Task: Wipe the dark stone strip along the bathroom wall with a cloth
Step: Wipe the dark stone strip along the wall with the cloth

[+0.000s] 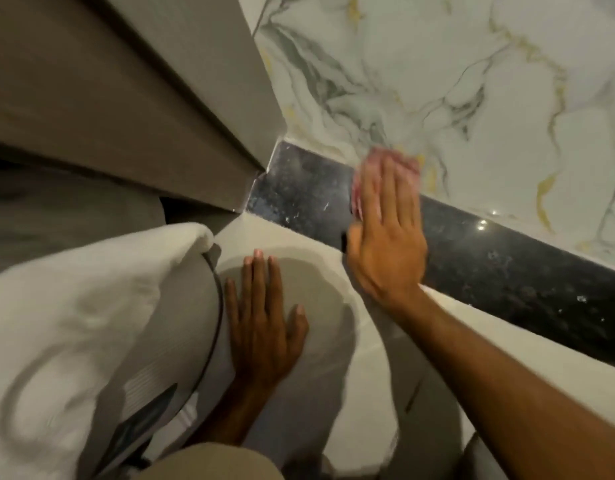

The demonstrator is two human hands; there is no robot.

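Note:
The dark speckled stone strip [489,268] runs diagonally from the door frame at centre down to the right edge, under the marble wall. My right hand [385,233] lies flat on the strip with fingers stretched, pressing a pink cloth [359,188] against the stone; the cloth peeks out around the fingertips and is blurred. My left hand [261,320] rests flat, fingers apart, on the pale surface [299,244] below the strip, holding nothing.
A grey door frame [181,109] meets the strip's left end. White marble wall [472,81] with grey and gold veins rises above the strip. A white towel [67,306] lies at the lower left beside my left hand.

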